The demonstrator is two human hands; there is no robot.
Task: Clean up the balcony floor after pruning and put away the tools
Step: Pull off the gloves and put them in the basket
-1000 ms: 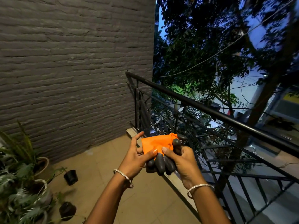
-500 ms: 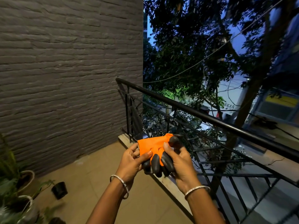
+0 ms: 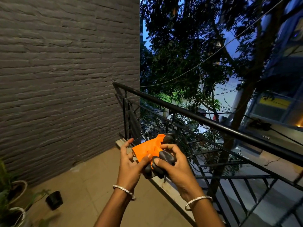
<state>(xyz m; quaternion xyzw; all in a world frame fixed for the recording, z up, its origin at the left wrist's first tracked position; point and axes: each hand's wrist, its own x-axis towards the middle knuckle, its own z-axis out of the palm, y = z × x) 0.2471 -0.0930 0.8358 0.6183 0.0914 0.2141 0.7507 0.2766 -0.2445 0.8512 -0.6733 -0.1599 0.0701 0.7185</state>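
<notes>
Orange glove bundle (image 3: 147,150) is sitting between both hands, beside the railing (image 3: 196,117). Left hand (image 3: 131,163) is pinching its fabric; right hand (image 3: 177,167) is curling round the dark glove tips, hiding whether there is one glove or two.

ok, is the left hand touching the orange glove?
Touching. Head view: the left hand pinches the orange glove, with its thumb pressed flat on the orange fabric.
</notes>
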